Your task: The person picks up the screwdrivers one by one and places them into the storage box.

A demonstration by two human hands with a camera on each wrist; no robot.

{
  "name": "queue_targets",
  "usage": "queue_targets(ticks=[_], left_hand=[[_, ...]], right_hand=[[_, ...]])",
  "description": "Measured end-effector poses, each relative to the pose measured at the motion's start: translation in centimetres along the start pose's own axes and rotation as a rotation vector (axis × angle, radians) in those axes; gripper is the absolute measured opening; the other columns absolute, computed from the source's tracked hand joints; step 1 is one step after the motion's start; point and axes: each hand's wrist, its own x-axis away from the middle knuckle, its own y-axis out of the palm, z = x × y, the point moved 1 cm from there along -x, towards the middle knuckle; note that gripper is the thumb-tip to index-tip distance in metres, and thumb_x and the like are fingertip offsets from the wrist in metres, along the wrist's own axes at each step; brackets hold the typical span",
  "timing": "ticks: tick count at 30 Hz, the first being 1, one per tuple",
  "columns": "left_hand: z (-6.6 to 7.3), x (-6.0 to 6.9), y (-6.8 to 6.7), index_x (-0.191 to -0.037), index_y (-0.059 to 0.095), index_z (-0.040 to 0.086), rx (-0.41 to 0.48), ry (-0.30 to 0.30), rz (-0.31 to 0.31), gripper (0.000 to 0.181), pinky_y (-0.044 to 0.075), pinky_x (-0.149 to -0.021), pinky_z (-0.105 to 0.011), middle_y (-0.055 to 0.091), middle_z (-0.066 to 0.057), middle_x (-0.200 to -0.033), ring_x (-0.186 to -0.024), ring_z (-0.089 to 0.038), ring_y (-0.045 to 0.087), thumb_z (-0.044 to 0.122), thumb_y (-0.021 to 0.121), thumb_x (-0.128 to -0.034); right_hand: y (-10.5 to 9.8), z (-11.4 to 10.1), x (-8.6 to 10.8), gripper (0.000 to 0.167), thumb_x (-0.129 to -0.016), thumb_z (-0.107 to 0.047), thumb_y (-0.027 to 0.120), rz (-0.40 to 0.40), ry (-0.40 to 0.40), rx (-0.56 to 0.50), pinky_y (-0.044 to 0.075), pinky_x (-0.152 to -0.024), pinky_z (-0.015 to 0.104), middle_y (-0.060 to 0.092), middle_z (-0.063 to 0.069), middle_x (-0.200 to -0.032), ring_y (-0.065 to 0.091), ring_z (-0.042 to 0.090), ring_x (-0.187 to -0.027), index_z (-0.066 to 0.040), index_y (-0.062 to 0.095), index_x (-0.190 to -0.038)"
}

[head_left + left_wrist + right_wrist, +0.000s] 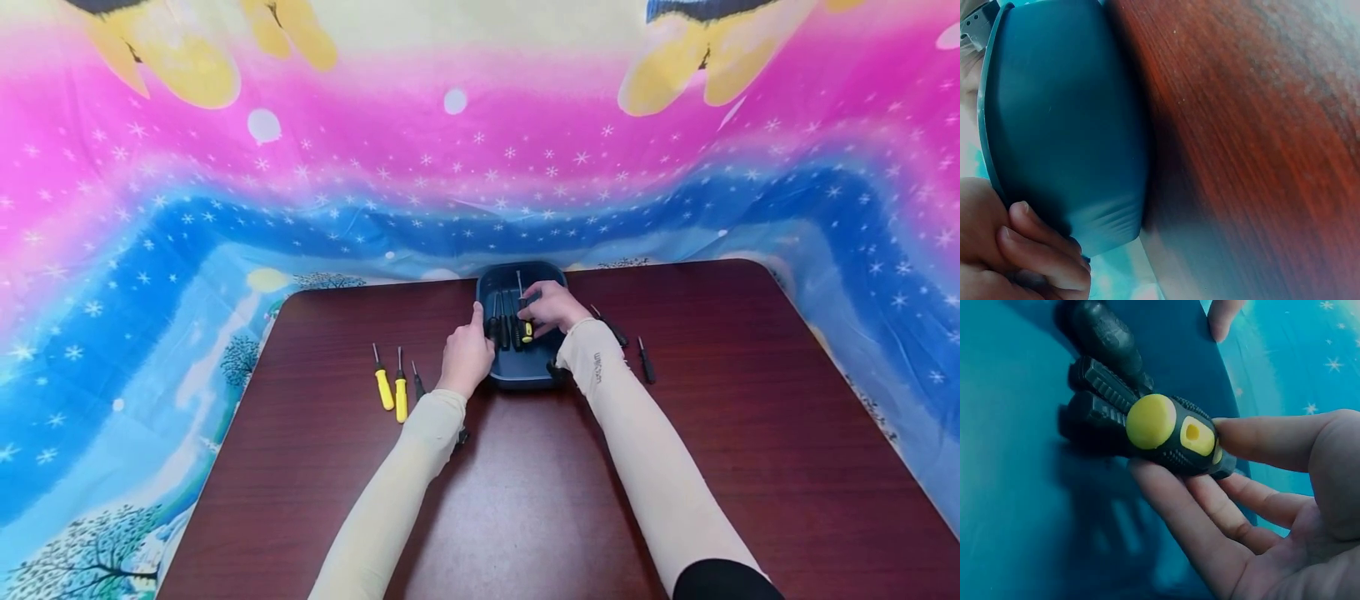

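A dark blue plastic tray [525,367] stands at the far side of the table. My left hand [465,354] grips its left side, the thumb along the rim and the fingers curled against the outer wall [1066,112]. Inside the tray my right hand [557,307] pinches a black-and-yellow screwdriver [1150,422] by its stubby handle, between thumb and fingers. The shaft points away, toward the back wall of the tray. Several black-handled screwdrivers [504,332] lie side by side in the tray, just left of the held one.
Two yellow-handled screwdrivers [401,398] and a black one [417,382] lie on the brown table [517,483] left of the tray. To the right lie two dark screwdrivers, one partly behind my right forearm and another [647,362] farther out. A printed cloth [480,217] hangs behind.
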Motion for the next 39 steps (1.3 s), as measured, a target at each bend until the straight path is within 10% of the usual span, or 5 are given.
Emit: queue_targets(ticks=[39], left_hand=[[0.0,0.0,-0.1,-0.163,0.031,0.007,-0.003,0.028,0.014,0.069,0.053,-0.055,-0.039,0.060,-0.006,-0.065,-0.056,-0.023,0.060,0.014,0.062,-0.1016]], right_hand=[[0.2,0.2,-1.6,0.018,-0.101,-0.010,0.065,-0.074,0.083,0.278,0.064,-0.079,0.040,0.059,0.019,-0.118,0.069,0.029,-0.094,-0.002,0.058,-0.115]])
